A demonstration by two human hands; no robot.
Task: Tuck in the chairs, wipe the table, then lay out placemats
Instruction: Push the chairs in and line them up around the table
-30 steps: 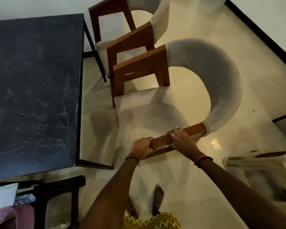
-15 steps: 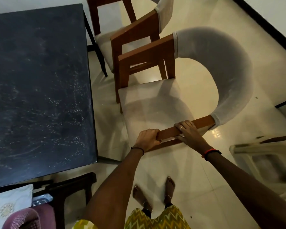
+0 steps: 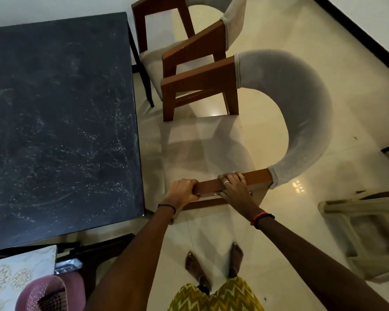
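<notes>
Task stage: first step, chair tucking, in progress.

Both hands are on the near wooden armrest (image 3: pixel 231 184) of the closer chair (image 3: pixel 211 149). The left hand (image 3: pixel 183 193) has its grip closed round the front end of the rail, fingers wrapped over the top. The right hand (image 3: pixel 234 187) lies further along the same rail, fingers curled over it and clamped on; a ring shows on one finger. Arms are extended, the person standing on the floor (image 3: pixel 290 232) to the side of the chair.

Chair position: beside the long edge of the table (image 3: pixel 54 120), its seat front close to that edge but, as far as I can see, not under it. A strip of floor shows between seat and table. Judged not yet tucked.

Second chair (image 3: pixel 189 48): further along the same side, near the far corner of the table, also standing clear of the top. Judged not tucked either.

Table surface: dark, covered in pale smears and scuff marks. Wiping looks not done. No cloth in view.

Placemats: none on the table. A pale patterned sheet (image 3: pixel 14 272) sits below the near table edge at lower left; it could be a placemat, cannot confirm.

Remaining, by my reading: both chairs, the wipe, the mats.
</notes>
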